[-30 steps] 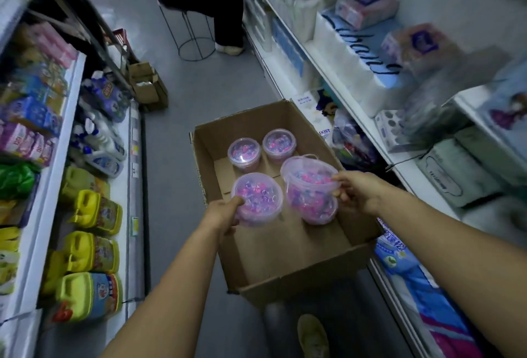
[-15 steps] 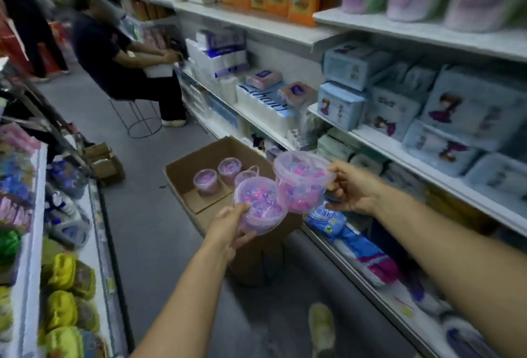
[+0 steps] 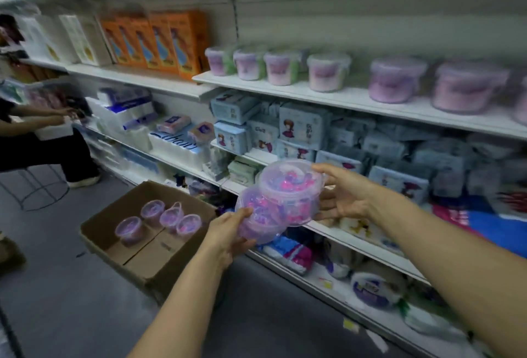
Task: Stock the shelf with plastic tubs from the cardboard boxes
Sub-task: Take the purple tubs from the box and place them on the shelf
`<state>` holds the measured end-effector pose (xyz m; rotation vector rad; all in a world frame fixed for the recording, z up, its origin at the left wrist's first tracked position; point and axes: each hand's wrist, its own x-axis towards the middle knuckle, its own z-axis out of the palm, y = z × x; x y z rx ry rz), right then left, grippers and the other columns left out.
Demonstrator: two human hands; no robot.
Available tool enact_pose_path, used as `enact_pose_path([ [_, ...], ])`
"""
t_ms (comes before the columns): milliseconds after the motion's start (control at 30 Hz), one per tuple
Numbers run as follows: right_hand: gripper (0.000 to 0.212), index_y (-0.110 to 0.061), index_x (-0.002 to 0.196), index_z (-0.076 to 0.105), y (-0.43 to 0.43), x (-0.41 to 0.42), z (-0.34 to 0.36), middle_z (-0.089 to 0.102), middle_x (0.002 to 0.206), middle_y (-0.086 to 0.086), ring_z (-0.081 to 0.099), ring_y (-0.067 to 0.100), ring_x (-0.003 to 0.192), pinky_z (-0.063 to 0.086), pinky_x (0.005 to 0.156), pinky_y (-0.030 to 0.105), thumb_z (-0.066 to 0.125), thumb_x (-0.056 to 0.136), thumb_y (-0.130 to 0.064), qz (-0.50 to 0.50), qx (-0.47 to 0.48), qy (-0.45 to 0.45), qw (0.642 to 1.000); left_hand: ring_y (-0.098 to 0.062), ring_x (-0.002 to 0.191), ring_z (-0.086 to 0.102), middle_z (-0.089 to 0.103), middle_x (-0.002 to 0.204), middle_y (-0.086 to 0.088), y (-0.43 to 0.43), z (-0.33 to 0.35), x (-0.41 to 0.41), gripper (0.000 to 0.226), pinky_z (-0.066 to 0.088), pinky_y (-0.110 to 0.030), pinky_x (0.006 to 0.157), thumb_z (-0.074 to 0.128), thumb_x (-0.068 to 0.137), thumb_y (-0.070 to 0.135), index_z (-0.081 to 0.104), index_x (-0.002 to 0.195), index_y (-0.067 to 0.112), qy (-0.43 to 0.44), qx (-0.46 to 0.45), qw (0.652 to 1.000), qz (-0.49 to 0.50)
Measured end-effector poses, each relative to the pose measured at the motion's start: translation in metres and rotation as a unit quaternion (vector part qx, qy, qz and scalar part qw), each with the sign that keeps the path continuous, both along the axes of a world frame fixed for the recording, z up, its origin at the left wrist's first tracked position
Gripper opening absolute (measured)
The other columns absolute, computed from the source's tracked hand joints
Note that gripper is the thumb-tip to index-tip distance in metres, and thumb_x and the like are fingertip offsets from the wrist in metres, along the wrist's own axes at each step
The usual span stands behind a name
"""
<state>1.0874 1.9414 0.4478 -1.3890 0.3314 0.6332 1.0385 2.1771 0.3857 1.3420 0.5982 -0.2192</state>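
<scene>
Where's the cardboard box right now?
In the head view, the cardboard box sits on the floor, lower left, beside the shelving, left of the left hand.

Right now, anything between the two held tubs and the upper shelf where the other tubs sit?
Nothing visible. Left hand holds the lower tub, right hand the upper tub, both in open air below the upper shelf; its front strip is bare.

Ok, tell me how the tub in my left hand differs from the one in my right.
The left-hand tub sits lower and tilted, lid towards the camera; the right-hand tub is higher and nearer upright. The right-hand tub overlaps the left-hand tub, hiding part of it. Both are clear, lidded and hold pink and purple pieces.
</scene>
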Motion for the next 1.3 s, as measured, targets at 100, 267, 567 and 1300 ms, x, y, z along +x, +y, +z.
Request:
enact_pose_path([
  [100, 0.053, -0.005, 0.112, 0.054, -0.053, -0.023, 0.016, 0.057, 0.107, 0.021, 0.06, 0.038, 0.097, 0.055, 0.081, 0.047, 0.061, 0.081, -0.047, -0.023, 0.016, 0.014, 1.0, -0.017, 0.044, 0.061, 0.062, 0.077, -0.009, -0.045, 0.013, -0.006, 0.025, 0.056, -0.03, 0.05, 0.073, 0.081, 0.028, 0.059, 0.09, 0.009, -0.009, 0.008, 0.999, -0.041],
  [267, 0.044, -0.007, 0.11, 0.053, -0.16, -0.077, 0.038, 0.055, 0.102, 0.019, 0.061, 0.037, 0.089, 0.058, 0.074, 0.05, 0.059, 0.081, -0.041, -0.133, 0.081, -0.022, 0.988, -0.027, 0.071, 0.058, 0.058, 0.098, -0.02, -0.138, 0.031, -0.027, 0.044, 0.057, -0.035, 0.055, 0.074, 0.078, 0.035, 0.052, 0.106, 0.009, -0.035, 0.0, 0.994, -0.107],
  [567, 0.046, -0.014, 0.11, 0.058, -0.366, -0.219, 0.071, 0.06, 0.096, 0.011, 0.063, 0.03, 0.085, 0.054, 0.078, 0.046, 0.055, 0.083, -0.051, -0.289, 0.057, -0.104, 0.95, -0.028, 0.076, 0.056, 0.054, 0.095, -0.015, -0.355, 0.065, -0.11, 0.045, 0.055, -0.044, 0.082, 0.064, 0.085, 0.043, 0.049, 0.12, 0.02, -0.065, -0.002, 0.975, -0.212],
  [1300, 0.036, -0.019, 0.113, 0.046, -0.66, -0.323, 0.123, 0.053, 0.087, 0.004, 0.054, 0.027, 0.094, 0.045, 0.094, 0.051, 0.06, 0.087, -0.039, -0.558, 0.026, -0.181, 0.81, -0.034, 0.097, 0.061, 0.06, 0.105, -0.02, -0.663, 0.139, -0.158, 0.045, 0.057, -0.04, 0.074, 0.06, 0.084, 0.05, 0.054, 0.118, 0.022, -0.137, -0.06, 0.921, -0.36],
])
